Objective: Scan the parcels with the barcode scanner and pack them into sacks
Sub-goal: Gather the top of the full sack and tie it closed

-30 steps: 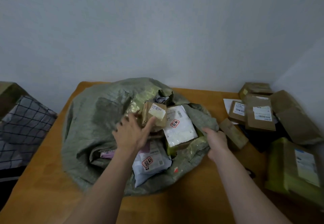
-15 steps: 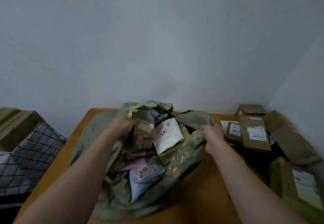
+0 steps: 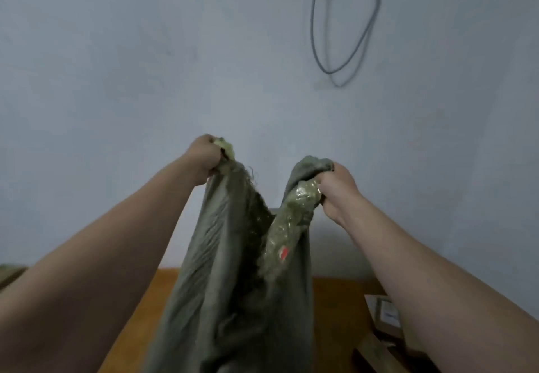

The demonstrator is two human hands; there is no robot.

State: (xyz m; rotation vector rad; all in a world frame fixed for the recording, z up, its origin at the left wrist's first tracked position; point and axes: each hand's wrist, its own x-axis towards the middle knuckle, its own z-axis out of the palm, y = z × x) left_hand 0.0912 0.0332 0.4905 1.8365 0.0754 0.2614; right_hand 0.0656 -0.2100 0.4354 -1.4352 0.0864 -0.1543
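Note:
A grey-green woven sack hangs upright above the wooden table, held high by its mouth. My left hand grips the left edge of the mouth in a fist. My right hand grips the right edge, where the fabric is bunched and glossy. The mouth sags into a narrow V between my hands. The parcels inside are hidden by the sack's cloth. No barcode scanner is in view.
Brown cardboard parcels with white labels lie on the table at the lower right, partly behind my right forearm. A grey cable loops down the pale wall above. A corner of a box shows at the far left.
Both hands have closed on the sack's mouth and raised it high off the table. The parcels that showed in the open mouth are now out of sight. The camera has tilted upward.

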